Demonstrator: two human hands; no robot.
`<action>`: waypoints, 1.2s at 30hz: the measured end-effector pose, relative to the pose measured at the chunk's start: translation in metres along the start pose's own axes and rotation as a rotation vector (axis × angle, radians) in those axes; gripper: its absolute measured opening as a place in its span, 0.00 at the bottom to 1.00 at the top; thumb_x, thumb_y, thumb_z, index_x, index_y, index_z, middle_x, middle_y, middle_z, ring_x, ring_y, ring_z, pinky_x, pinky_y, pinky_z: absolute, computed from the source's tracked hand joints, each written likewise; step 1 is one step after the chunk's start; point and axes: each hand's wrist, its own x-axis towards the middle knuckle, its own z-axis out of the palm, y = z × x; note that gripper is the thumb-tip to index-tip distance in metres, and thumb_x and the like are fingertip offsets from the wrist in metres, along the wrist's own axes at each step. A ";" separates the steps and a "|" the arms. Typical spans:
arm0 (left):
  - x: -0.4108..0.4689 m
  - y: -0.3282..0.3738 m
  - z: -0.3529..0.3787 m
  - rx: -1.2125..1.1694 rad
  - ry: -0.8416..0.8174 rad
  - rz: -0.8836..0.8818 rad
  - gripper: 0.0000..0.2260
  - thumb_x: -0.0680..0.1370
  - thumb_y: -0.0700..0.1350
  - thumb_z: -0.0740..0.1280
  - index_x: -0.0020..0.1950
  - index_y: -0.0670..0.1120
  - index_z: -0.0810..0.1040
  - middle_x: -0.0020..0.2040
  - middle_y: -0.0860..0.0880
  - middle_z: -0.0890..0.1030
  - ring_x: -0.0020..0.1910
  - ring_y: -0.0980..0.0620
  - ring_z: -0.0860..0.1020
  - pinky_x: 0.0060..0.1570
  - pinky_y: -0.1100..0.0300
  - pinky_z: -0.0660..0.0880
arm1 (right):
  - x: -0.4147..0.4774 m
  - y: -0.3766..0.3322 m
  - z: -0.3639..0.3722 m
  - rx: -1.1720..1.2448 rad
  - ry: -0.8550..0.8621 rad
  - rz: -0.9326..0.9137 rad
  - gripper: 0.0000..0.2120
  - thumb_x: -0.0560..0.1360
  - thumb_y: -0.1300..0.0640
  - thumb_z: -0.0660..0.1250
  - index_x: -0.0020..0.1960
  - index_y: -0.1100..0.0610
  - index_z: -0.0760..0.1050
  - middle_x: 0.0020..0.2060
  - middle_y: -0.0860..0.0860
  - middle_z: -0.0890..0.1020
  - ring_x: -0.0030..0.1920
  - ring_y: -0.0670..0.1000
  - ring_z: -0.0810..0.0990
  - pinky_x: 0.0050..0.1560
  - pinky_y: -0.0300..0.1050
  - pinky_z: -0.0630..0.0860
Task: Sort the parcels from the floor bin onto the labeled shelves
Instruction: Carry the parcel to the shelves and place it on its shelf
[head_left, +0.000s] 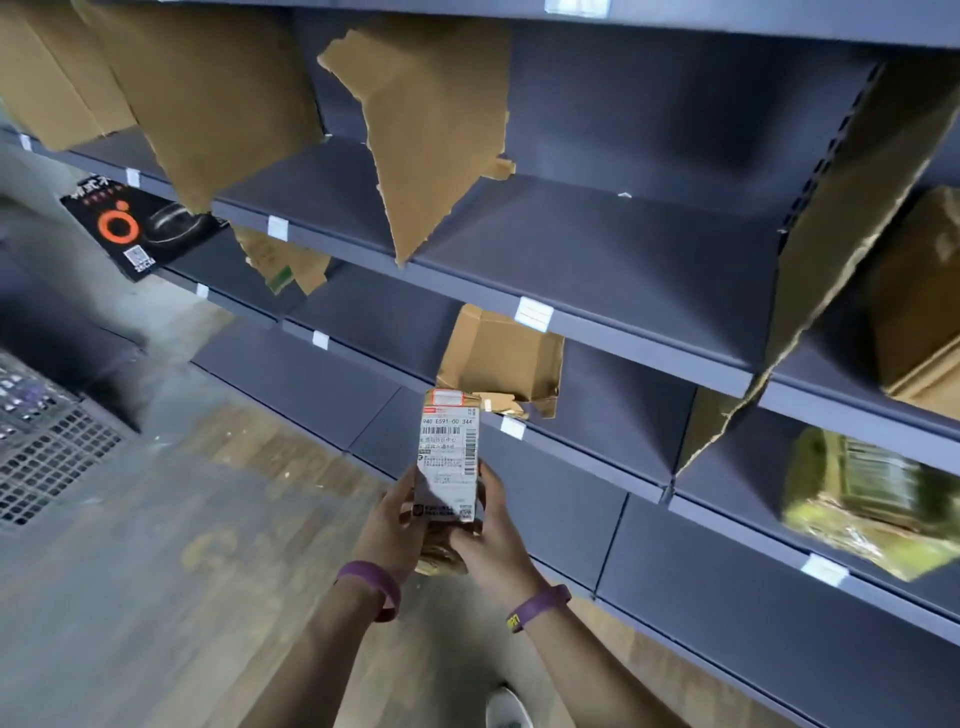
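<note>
Closest to us, our left hand (387, 525) and right hand (493, 535) both grip the lower end of a small parcel (448, 483), fingers curled round its sides, with a purple wristband (371, 582) on each wrist. The parcel stands upright in the air, in front of the lower shelves and touching none of them. It is a narrow brown package, crumpled at the bottom. A white shipping label (450, 441) nearly covers its facing side, with barcodes, a red-framed sticker on top and the line "940 E591 00 344".

Below our arms lie a grey-brown floor (156, 597) and the toe of a white shoe (506, 709). A dark mesh bin (41, 441) sits at the left.

Beyond rise dark blue-grey shelves (597, 249), with white tags (533, 314) along their front edges and torn cardboard dividers (436, 135) between bays. A crumpled cardboard piece (501, 358) lies at the front edge of the shelf just behind the parcel. A blurred green-wrapped package (857, 499) rests on a right-hand shelf, with a brown box (919, 312) above it. A black box (137, 223) with an orange ring sits far left.
</note>
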 end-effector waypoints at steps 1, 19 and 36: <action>0.005 -0.001 -0.003 -0.003 -0.006 0.003 0.27 0.76 0.28 0.59 0.69 0.52 0.68 0.51 0.50 0.78 0.47 0.54 0.76 0.36 0.80 0.69 | 0.007 0.000 0.002 -0.006 0.003 0.002 0.38 0.73 0.72 0.60 0.74 0.43 0.52 0.60 0.29 0.70 0.58 0.25 0.70 0.57 0.23 0.69; 0.129 -0.120 -0.181 -0.089 0.024 -0.016 0.31 0.72 0.25 0.56 0.49 0.64 0.74 0.47 0.51 0.80 0.44 0.54 0.79 0.34 0.79 0.69 | 0.144 -0.027 0.199 -0.064 -0.006 -0.008 0.39 0.70 0.76 0.57 0.74 0.47 0.55 0.58 0.32 0.74 0.58 0.29 0.74 0.54 0.23 0.69; 0.226 -0.206 -0.339 -0.124 -0.173 0.076 0.25 0.72 0.27 0.61 0.60 0.53 0.77 0.51 0.55 0.83 0.52 0.59 0.81 0.52 0.65 0.77 | 0.240 -0.053 0.363 -0.041 0.050 -0.062 0.35 0.74 0.74 0.64 0.74 0.56 0.53 0.62 0.39 0.72 0.61 0.32 0.74 0.61 0.30 0.70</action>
